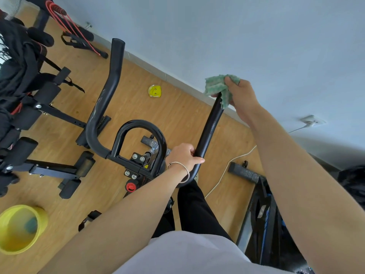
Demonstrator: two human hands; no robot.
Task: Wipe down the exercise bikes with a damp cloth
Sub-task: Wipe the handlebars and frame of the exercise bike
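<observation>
From my remote seat I see the left hand (184, 156) curled round the near end of the exercise bike's (126, 164) right handlebar (209, 125), gripping it just above the bend, a thin silver bracelet (180, 172) on its wrist. Farther out along that same bar, the right hand (242, 97) pinches a crumpled green cloth (216, 86), thumb on top. The cloth is bunched over the bar's far tip and hangs down beside it, against the palm. Between the two hands I see the bare black tube.

Left of the left hand, and close to it, I make out the bike's rounded centre loop (138, 126), and beyond that the other handlebar (110, 84), curving up and away. Just below the left wrist sits a red knob (131, 186). Well off to the left of the left forearm, a yellow bucket (11, 244) stands on the wooden floor (177, 113) with something blue-green inside it that I cannot identify. A white cable (225, 169) trails across the floor between the two forearms
</observation>
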